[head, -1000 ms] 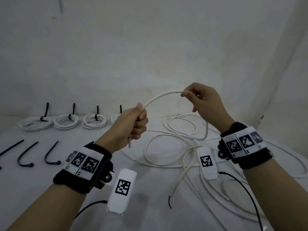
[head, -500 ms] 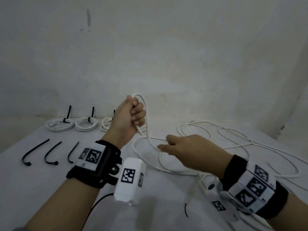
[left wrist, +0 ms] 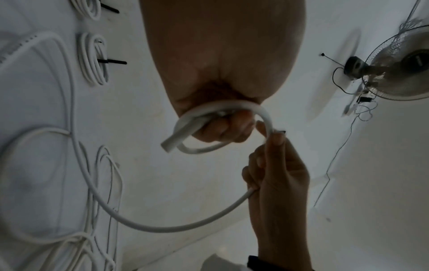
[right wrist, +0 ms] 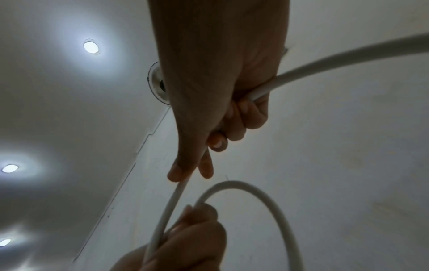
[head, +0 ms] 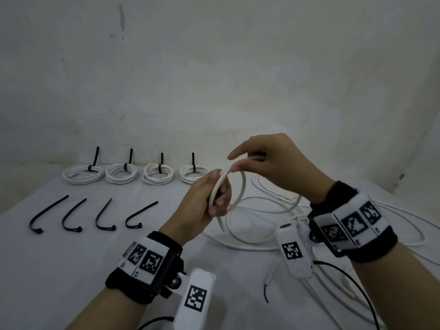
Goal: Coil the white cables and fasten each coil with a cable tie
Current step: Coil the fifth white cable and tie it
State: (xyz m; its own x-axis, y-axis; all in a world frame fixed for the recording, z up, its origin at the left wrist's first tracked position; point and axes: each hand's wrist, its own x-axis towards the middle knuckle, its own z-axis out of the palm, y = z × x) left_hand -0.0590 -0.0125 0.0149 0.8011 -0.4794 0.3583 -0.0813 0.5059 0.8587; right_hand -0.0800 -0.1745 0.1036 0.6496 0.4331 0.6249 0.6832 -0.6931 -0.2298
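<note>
While my left hand (head: 204,206) grips one loop of the cable (head: 242,186) above the table (head: 71,270), my right hand (head: 276,167) pinches the next bit beside it. Behind lie four loose ties (head: 104,217), then four tied coils (head: 83,175).

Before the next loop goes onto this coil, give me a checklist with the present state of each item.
1. Left hand grips the white cable near its free end: ok.
2. Right hand pinches the cable to lay it across: ok.
3. First loop closed and held at the left hand: ok in the head view.
4. Slack left to feed more loops: ok, loose cable trails on the table.
5. Spare cable ties within reach: ok, four lie at the left.
6. Feeding cable free of tangles: cannot tell, loose strands cross behind the right wrist.
</note>
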